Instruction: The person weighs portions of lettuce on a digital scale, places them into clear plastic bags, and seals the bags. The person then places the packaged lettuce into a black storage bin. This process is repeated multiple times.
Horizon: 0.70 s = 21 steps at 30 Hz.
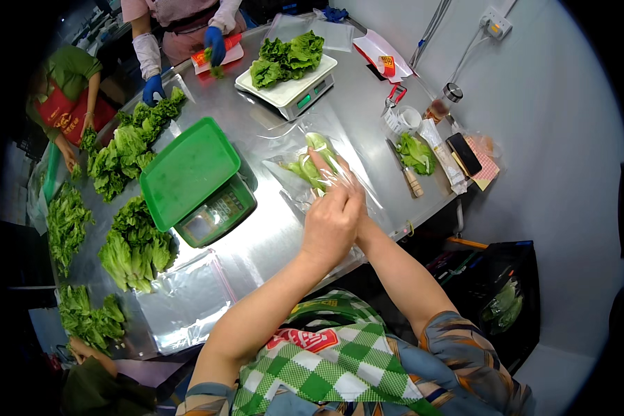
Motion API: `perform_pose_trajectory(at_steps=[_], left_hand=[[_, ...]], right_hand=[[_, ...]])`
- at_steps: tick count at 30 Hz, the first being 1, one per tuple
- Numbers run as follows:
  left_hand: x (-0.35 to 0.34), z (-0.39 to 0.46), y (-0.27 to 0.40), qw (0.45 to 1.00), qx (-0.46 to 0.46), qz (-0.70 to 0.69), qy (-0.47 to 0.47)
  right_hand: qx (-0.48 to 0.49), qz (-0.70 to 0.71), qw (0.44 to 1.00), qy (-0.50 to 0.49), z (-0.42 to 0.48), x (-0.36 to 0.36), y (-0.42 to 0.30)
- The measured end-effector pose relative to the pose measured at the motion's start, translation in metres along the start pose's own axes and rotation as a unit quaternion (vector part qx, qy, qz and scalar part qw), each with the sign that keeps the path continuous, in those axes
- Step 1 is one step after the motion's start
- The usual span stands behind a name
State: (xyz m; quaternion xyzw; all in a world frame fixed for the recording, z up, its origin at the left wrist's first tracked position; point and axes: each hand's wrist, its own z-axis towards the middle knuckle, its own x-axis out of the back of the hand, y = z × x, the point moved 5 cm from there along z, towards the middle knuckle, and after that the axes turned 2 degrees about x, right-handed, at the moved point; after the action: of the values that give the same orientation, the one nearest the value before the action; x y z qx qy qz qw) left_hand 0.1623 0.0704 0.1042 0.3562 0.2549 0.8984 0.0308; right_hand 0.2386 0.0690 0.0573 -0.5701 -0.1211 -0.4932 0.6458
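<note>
A clear plastic bag lies in front of me with green lettuce leaves inside it. My right hand is under the clear film, its fingers laid along the leaves and holding them; its thumb is hidden. Crossing over the right wrist, my left hand is closed, with its fingers pinching the bag's mouth. Just left of the bag stands a green scale with a green tray on top.
A white scale bearing lettuce stands beyond the bag. To the right lie a knife, red-handled pruning shears and a phone. Lettuce heaps line the left, where co-workers' hands, some in blue gloves, handle leaves.
</note>
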Motion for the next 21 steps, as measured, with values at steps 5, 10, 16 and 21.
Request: perform_pose_trajectory(at_steps=[5,10,16,21], left_hand=[[0.007,-0.012,0.038,0.995,-0.077,-0.059,-0.016],[0.003,-0.041,0.073,0.983,-0.113,-0.133,-0.057],[0.012,-0.025,0.061,0.985,-0.050,-0.164,-0.002],[0.034,-0.013,0.044,0.971,-0.024,-0.233,0.044]], right_hand=[[-0.076,-0.136,0.986,-0.054,-0.004,-0.007,0.027],[-0.150,-0.151,0.967,-0.140,-0.012,-0.002,0.040],[-0.092,-0.210,0.933,-0.276,-0.014,-0.006,0.040],[0.031,-0.205,0.910,-0.360,-0.018,-0.014,0.012]])
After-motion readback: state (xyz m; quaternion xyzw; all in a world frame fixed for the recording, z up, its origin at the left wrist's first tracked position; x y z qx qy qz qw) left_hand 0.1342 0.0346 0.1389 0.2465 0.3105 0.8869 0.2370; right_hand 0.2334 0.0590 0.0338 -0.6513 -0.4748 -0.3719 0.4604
